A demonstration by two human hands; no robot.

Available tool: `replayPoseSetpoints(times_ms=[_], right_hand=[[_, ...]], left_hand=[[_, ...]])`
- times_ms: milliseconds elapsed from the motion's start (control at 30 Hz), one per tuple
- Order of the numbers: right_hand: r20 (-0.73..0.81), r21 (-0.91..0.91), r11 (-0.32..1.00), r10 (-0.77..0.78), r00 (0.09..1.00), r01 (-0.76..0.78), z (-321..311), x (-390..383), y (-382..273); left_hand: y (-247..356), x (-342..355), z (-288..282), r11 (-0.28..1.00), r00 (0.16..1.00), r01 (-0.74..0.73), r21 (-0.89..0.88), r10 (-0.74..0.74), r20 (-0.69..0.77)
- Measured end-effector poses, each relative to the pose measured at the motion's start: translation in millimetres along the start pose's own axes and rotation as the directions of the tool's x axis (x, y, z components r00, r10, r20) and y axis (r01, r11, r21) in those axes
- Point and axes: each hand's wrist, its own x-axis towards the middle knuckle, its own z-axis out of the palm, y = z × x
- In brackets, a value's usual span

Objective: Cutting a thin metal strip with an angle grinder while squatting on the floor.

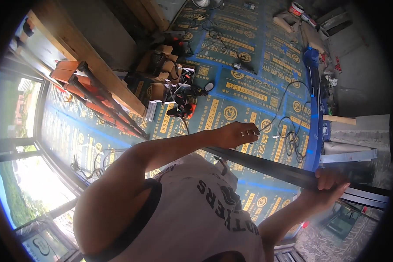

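Note:
A long dark metal strip (270,168) slants across in front of my body, from near my waist out to the right edge. My right hand (329,185) is closed around it toward its right end, with the thumb along the lighter edge. Above the strip's left part, my left hand (236,135) is curled closed, back of the hand up. Small silvery bits show at its fingers, and a thin dark cable appears to meet the fingertips. Whatever lies inside that hand is hidden.
Printed green floor sheeting (231,96) carries loose black cables (292,142). An open cardboard box (161,65) and tools (185,102) lie ahead left. An orange ladder-like frame (96,94) leans by a wooden beam (91,56). Windows (35,187) line the left; a wood offcut (339,119) lies right.

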Motion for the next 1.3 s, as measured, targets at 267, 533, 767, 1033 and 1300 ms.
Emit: replayPoseSetpoints(times_ms=[267,533,767,1033,1300], right_hand=[[0.265,0.105,0.913,0.357,0.896,-0.395,7,180,135],[0.283,0.028,0.725,0.654,0.701,-0.688,55,296,293],[0.385,-0.257,0.552,0.812,0.44,-0.794,53,390,407],[0.508,-0.488,0.54,0.815,0.28,-0.686,99,479,550],[0.384,-0.786,0.283,0.92,-0.076,-0.549,91,430,724]], left_hand=[[63,103,1,0.961,0.9,0.037,0.275,0.087,-0.426],[-11,202,-60,0.904,0.61,0.369,0.216,-0.061,-0.79],[-81,258,-103,0.819,0.473,0.571,-0.053,-0.381,-0.795],[-150,282,-117,0.706,0.177,0.65,-0.281,-0.5,-0.848],[-285,292,-85,0.425,-0.139,0.7,-0.574,-0.707,-0.693]])
